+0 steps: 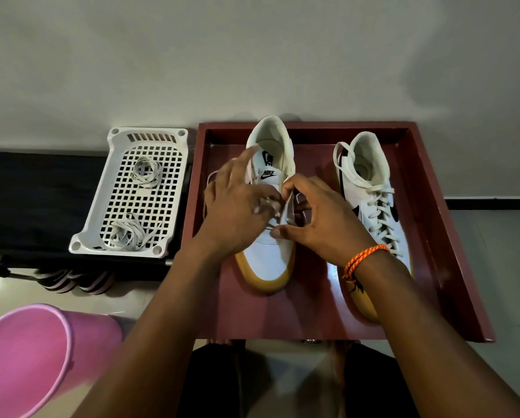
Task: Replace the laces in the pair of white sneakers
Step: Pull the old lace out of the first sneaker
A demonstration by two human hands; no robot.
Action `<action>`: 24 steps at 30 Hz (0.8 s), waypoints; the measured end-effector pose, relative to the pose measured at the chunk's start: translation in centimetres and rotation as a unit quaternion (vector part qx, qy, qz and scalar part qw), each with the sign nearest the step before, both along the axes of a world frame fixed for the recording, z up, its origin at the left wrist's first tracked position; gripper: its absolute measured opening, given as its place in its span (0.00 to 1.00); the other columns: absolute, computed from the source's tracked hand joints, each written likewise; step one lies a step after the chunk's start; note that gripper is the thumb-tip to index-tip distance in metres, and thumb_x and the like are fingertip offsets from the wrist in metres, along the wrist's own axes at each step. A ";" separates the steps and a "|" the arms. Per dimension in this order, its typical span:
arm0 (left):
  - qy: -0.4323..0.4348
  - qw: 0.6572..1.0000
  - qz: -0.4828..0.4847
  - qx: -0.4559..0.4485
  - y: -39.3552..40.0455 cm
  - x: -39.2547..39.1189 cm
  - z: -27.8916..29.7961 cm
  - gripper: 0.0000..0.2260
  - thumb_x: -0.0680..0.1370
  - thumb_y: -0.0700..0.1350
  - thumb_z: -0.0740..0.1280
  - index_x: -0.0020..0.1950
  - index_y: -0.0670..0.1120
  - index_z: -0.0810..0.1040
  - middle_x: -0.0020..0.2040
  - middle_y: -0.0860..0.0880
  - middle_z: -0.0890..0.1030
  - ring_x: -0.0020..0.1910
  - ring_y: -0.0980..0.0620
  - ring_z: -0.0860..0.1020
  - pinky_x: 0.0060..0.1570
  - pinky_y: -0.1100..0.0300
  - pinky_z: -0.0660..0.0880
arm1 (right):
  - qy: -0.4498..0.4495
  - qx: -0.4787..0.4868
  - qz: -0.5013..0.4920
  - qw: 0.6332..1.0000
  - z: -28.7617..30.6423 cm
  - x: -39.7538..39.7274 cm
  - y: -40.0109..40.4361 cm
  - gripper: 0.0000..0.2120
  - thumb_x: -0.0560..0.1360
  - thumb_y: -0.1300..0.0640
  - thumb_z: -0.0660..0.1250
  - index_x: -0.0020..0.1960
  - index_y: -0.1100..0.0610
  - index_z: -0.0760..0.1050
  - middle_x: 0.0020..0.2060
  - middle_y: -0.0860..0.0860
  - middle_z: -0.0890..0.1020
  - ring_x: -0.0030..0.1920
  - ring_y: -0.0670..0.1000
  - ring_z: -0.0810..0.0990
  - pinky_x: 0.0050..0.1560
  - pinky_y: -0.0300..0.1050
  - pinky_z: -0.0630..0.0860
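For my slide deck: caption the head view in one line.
Both hands work a lace through the left sneaker in a red tray; spare laces wait in a white basket.

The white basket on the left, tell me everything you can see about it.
The white basket is a shallow rectangular tray of what looks like plastic, with a square-grid floor, slotted far wall and round holes at its corners. It sits level on a black surface, just left of the red tray; whether the two touch cannot be told. Inside lie two loose bundles of white laces: one near the far end, one at the near end. Neither hand touches it.
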State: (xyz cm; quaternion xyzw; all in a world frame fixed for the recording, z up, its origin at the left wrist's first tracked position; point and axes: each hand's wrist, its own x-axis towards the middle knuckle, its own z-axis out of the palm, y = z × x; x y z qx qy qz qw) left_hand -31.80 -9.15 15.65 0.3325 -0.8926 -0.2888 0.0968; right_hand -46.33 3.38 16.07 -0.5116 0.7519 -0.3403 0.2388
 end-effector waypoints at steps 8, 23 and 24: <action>0.004 1.000 0.013 0.001 0.1 0.0 0.0 0.07 0.78 0.46 0.75 0.45 0.60 0.86 0.87 0.56 0.50 0.84 0.42 0.52 0.76 0.32 0.56 | -0.003 0.001 0.000 1.000 0.0 0.1 -0.2 0.28 0.64 0.47 0.85 0.56 0.42 0.72 0.56 0.43 0.76 0.53 0.47 0.81 0.52 0.55 0.82; -0.033 0.999 -0.002 0.008 0.3 -0.2 -0.3 0.07 0.78 0.47 0.74 0.47 0.60 0.86 0.87 0.58 0.46 0.85 0.43 0.48 0.77 0.30 0.54 | 0.000 -0.001 0.004 1.000 -0.2 0.0 -0.1 0.27 0.65 0.47 0.84 0.56 0.42 0.71 0.55 0.42 0.76 0.51 0.48 0.82 0.51 0.56 0.83; -0.018 1.000 0.001 0.017 -0.1 -0.1 -0.2 0.07 0.78 0.49 0.74 0.44 0.62 0.85 0.86 0.58 0.48 0.84 0.42 0.50 0.77 0.31 0.55 | 0.000 0.000 0.003 1.000 -0.2 0.0 -0.1 0.27 0.65 0.47 0.84 0.55 0.42 0.71 0.55 0.42 0.76 0.51 0.48 0.82 0.51 0.56 0.83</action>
